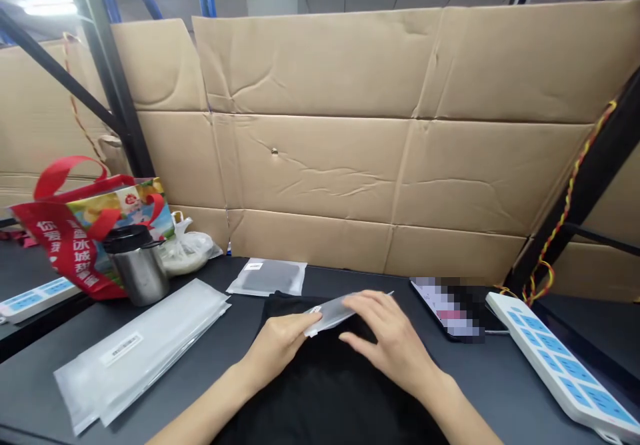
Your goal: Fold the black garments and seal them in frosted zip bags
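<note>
While a small frosted plastic pouch (336,313) is held above black fabric (345,392) near the middle of the tabletop (200,365), the left hand (280,345) has its grip clamped on the near left end, thumb on top beside a small white label. The right hand (387,338) touches the pouch's upper right part with its fingers, its thumb spread apart below, so that grip is open. Just beyond the fabric lies a flat frosted packet (270,277) with a label. To the left rests a stack of long frosted bags (145,345), the top one bearing a barcode label; behind it stand a steel tumbler (140,268) with a black lid, a red carry bag (75,245) and a knotted plastic bag (187,248). On the right lie a phone (445,308) and a white power strip (560,358) with blue socket faces. Creased cardboard (320,145) rises behind.
</note>
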The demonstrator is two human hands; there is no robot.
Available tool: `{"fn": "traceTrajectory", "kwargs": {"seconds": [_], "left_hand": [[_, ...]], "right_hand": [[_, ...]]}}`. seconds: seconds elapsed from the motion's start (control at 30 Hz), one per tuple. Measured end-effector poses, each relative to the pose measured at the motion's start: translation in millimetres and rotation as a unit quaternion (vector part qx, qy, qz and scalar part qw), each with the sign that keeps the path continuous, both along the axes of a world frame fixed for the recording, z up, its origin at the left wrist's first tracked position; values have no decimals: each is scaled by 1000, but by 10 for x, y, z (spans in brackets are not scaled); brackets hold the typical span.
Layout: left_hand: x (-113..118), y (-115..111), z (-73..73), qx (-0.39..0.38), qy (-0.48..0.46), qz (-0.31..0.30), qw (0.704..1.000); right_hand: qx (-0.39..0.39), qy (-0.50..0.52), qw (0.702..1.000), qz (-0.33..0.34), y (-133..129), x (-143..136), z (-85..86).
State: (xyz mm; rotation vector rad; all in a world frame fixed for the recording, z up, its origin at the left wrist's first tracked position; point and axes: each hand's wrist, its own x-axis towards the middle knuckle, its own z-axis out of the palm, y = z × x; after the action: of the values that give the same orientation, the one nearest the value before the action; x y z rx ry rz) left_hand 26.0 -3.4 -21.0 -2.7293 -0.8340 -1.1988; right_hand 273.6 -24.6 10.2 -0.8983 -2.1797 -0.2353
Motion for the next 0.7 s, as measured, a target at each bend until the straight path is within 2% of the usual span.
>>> {"fn": "traceTrajectory", "kwargs": {"seconds": [0.1, 0.23, 0.4, 0.7], "left_hand": [[74, -88, 106, -1, 15, -22, 1000], [91, -173, 212, 33, 56, -33, 997], [11, -185, 237, 94, 114, -21, 989], [-129, -237, 301, 146, 122, -27, 981]], "right_hand": [[32, -31, 996, 76, -125, -312, 85], [69, -25, 993, 95, -147, -454, 59], [83, -26, 991, 106, -70, -264, 53], [74, -30, 995, 53, 129, 139, 31]]}}
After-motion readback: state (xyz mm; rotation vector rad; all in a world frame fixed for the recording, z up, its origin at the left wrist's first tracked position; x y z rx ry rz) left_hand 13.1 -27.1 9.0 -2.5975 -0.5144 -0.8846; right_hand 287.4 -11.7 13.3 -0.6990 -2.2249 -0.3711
